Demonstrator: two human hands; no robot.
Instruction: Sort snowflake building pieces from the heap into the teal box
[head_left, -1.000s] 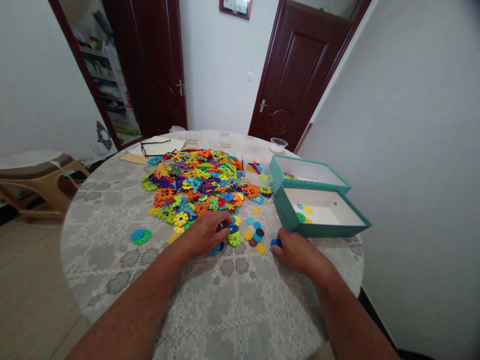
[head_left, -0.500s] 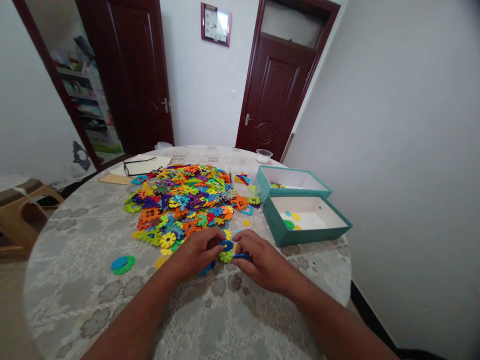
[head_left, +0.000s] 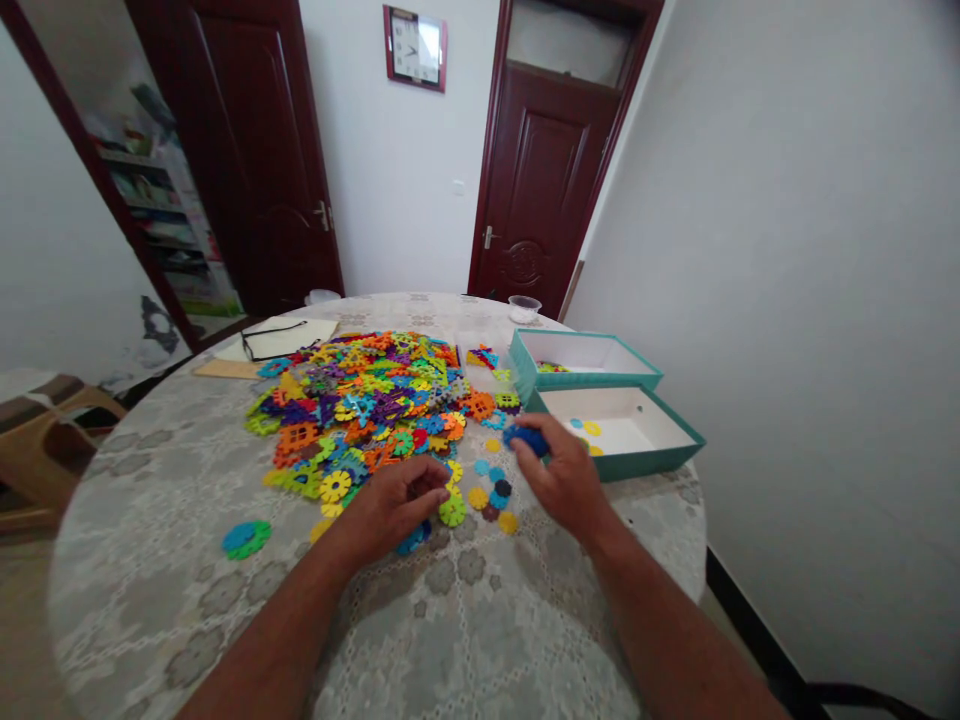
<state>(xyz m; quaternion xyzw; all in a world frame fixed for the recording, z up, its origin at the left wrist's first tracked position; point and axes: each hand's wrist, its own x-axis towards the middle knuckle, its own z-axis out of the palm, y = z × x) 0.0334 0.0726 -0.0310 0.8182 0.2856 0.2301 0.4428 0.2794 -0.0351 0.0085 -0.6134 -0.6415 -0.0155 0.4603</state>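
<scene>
My right hand [head_left: 562, 475] grips dark blue notched discs [head_left: 526, 440] between thumb and fingers, beside the near wall of the green box [head_left: 630, 462]. How many discs it holds I cannot tell. My left hand [head_left: 401, 505] is half curled at the front of the pile of plastic pieces [head_left: 375, 390], thumb and fingertips apart, with nothing visible between them. Just right of its thumb lies a lime-green notched disc [head_left: 452, 510], and a blue piece [head_left: 414, 538] is partly hidden under the hand. Between both hands, several small discs [head_left: 478, 498] in yellow, blue, black and brown are scattered.
A second box [head_left: 589, 378] stands behind the first. A blue disc and a green disc [head_left: 259, 535] lie at the left. Eyeglasses [head_left: 274, 342] rest on paper at the back left. A clear bowl [head_left: 523, 308] sits near the far edge, and a wall flanks the table's right side.
My right hand has moved right and away from me to the box, carrying blue discs. The blue disc at my left fingertips is gone from there. The small scattered discs now show.
</scene>
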